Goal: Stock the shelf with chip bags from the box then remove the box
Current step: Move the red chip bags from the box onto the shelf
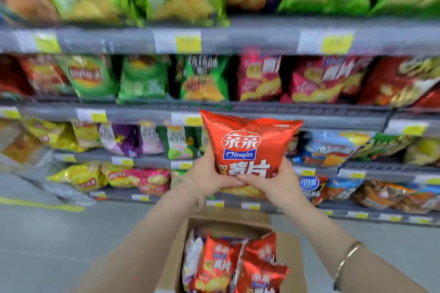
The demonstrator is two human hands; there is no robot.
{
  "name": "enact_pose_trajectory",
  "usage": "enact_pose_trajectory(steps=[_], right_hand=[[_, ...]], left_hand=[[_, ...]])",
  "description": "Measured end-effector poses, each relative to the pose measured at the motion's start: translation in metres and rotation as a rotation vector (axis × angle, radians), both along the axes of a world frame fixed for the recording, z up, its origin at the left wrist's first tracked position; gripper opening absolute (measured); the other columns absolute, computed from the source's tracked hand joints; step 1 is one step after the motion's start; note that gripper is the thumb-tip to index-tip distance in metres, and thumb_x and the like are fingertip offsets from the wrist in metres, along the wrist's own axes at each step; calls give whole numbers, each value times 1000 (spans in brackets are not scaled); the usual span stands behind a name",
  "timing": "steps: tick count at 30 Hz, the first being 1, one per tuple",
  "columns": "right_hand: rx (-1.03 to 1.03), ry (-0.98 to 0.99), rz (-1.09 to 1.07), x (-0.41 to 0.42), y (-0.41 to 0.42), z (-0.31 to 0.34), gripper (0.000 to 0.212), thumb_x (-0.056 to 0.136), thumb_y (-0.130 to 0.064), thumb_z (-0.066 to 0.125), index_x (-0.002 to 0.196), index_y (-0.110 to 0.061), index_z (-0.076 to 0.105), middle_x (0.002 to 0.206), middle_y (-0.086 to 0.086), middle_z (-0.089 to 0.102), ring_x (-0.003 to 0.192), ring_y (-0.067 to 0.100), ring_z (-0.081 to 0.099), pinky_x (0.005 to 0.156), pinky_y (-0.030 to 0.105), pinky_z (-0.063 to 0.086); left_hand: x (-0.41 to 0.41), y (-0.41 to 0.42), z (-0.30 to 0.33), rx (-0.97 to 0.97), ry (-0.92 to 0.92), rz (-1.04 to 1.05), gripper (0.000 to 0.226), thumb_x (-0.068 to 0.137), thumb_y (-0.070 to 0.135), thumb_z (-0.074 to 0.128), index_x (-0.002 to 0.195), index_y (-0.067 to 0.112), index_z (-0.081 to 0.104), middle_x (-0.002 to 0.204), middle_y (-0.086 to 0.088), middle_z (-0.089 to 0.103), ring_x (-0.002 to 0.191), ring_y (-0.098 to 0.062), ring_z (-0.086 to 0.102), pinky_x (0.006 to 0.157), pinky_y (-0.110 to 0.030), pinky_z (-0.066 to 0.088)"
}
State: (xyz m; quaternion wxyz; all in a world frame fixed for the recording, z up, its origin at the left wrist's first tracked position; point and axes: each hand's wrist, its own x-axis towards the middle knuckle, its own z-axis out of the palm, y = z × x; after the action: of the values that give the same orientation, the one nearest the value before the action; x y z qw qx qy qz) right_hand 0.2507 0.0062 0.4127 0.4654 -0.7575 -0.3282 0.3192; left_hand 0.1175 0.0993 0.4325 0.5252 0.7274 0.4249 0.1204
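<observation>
A red chip bag (247, 145) with white lettering stands upright in front of the shelves, held up by both hands. My left hand (209, 173) grips its lower left side and my right hand (269, 181) grips its lower right side, the fingertips meeting across the front of the bag. Below, an open cardboard box (173, 259) sits on the floor with several more red chip bags (219, 266) and a white-purple bag inside. The grey shelf (333, 121) behind the held bag is lined with snack bags.
Several grey shelf levels hold green, red, yellow and blue snack bags, with yellow price tags (188, 43) on the rails. The lowest shelf edge (357, 214) runs just beyond the box. Grey floor with a yellow line (40, 206) lies to the left.
</observation>
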Motion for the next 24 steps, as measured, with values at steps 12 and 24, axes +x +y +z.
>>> enact_pose_trajectory(steps=[12,24], right_hand=[[371,-203,-100,56,-12,243,92,29,-78,75,109,-35,59,109,4,65,100,18,66,90,44,53],[588,-290,-121,82,-34,392,49,67,-63,65,109,-40,55,110,-15,65,104,6,61,95,34,48]], left_hand=[[55,-10,253,366,-282,-84,92,49,40,85,123,44,31,103,19,66,95,-7,67,86,-38,57],[92,-28,393,580,-439,-113,95,69,45,73,141,37,12,112,15,57,108,-11,59,95,-31,48]])
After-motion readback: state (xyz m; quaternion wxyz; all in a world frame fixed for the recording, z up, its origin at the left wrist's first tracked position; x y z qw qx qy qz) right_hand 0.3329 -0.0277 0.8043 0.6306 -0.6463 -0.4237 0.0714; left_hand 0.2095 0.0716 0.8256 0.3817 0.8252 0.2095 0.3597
